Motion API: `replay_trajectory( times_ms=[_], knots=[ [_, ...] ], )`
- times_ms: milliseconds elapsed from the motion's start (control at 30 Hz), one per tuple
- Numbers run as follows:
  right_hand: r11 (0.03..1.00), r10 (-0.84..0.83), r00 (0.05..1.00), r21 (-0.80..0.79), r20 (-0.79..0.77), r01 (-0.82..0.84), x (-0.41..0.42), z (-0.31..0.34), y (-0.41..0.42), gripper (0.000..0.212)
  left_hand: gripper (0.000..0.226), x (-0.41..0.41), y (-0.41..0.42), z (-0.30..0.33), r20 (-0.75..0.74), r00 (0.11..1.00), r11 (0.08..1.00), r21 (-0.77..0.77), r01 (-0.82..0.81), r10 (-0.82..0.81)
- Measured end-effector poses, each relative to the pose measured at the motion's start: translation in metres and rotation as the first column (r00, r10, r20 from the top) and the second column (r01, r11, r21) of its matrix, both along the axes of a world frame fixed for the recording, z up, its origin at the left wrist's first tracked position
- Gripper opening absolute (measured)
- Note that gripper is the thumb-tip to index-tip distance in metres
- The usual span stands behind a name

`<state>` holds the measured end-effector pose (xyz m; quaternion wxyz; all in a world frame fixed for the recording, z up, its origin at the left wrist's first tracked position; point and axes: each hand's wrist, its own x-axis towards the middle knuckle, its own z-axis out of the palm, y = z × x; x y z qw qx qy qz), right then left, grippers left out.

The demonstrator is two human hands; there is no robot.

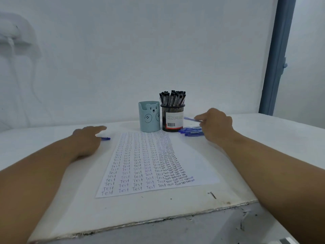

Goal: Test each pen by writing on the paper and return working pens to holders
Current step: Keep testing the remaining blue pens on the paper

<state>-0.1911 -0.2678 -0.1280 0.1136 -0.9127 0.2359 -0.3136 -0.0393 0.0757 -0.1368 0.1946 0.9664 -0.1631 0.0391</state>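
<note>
A white worktop [175, 205] carries a sheet of paper [198, 166] that lies in the middle, in front of the person. The paper is covered with many rows of the word "Test", written in columns; its right part is bare.

Behind the far edge of the paper stand 2 holders, just beside each other. The left one is a light blue cup [149, 117] with a bear face drawn on it, and no pens show above its rim. The right one is a black mesh holder [172, 118] with a white label and a barcode, and it is full of black-capped pens [173, 98] standing upright.

The right hand [217, 123] is raised just to the right of the mesh holder. Its fingers pinch a blue pen [190, 119], which lies almost level and points left toward the holder; the pen is blurred. Below this hand, a small pile of blue pens [191, 131] lies on the worktop near the base of the mesh holder.

The left hand [87, 140] rests on the worktop to the left of the paper, with its fingers stretched out and holding nothing. Just beside its fingers, 1 more blue pen, a single pen [105, 138], lies on the worktop, partly hidden by the hand, and I cannot tell whether the hand touches it.

A white wall [140, 50] is behind the worktop.
</note>
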Motion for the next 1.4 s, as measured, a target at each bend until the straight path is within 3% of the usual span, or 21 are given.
replay_trajectory(
  times_ms=[100,267,400,533,600,667,800,900,1033,1167,1233,1333,1400],
  knots=[
    [0.998,-0.016,0.999,-0.057,-0.043,0.014,0.0,-0.002,0.0,0.05,0.044,0.0,0.001,-0.003,0.015,1.0,1.0,0.029,0.009,-0.01],
    [0.999,-0.01,0.994,-0.047,-0.106,0.005,0.001,-0.002,0.008,0.045,0.014,-0.008,-0.003,-0.002,0.117,0.993,0.998,-0.054,0.019,-0.013],
    [0.993,0.066,0.997,0.099,-0.027,-0.063,-0.003,-0.005,0.009,0.04,0.019,-0.008,-0.003,-0.001,0.242,0.969,0.93,-0.343,0.132,-0.049],
    [0.984,0.099,0.986,0.137,0.133,-0.117,-0.004,-0.007,0.01,0.041,0.016,-0.026,-0.02,0.015,0.505,0.859,0.791,-0.488,0.369,-0.089],
    [0.969,0.203,0.95,0.089,0.238,-0.229,-0.003,-0.006,0.018,0.033,0.016,-0.044,-0.032,0.023,0.538,0.838,0.635,-0.618,0.463,-0.087],
    [0.923,0.376,0.885,-0.031,0.276,-0.383,-0.005,-0.006,0.033,0.023,0.021,-0.061,-0.045,0.029,0.481,0.872,0.39,-0.788,0.476,-0.093],
    [0.774,0.631,0.751,-0.09,0.195,-0.627,-0.012,-0.01,0.065,0.008,0.021,-0.079,-0.064,0.034,0.244,0.938,-0.01,-0.968,0.249,-0.245],
    [0.741,0.667,0.735,-0.004,0.121,-0.672,-0.013,-0.014,0.074,0.027,0.028,-0.084,-0.069,0.032,0.112,0.904,-0.14,-0.988,0.059,-0.413],
    [0.753,0.64,0.739,0.022,0.209,-0.658,-0.01,-0.014,0.071,0.017,0.023,-0.083,-0.069,0.03,0.022,0.862,-0.149,-0.987,-0.063,-0.507],
    [0.776,0.62,0.759,-0.01,0.2,-0.631,-0.01,-0.012,0.068,0.013,0.017,-0.083,-0.069,0.03,-0.014,0.821,-0.134,-0.985,-0.11,-0.57],
    [0.78,0.616,0.758,-0.03,0.213,-0.626,-0.012,-0.011,0.068,0.016,0.012,-0.083,-0.069,0.026,-0.022,0.842,-0.046,-0.997,-0.055,-0.539],
    [0.786,0.608,0.762,-0.035,0.223,-0.617,-0.013,-0.01,0.065,0.02,0.016,-0.083,-0.066,0.021,0.029,0.923,0.191,-0.975,0.11,-0.384],
    [0.773,0.624,0.751,-0.031,0.216,-0.633,-0.014,-0.011,0.064,0.021,0.027,-0.084,-0.066,0.019,0.087,0.947,0.207,-0.966,0.157,-0.311]
  ],
)
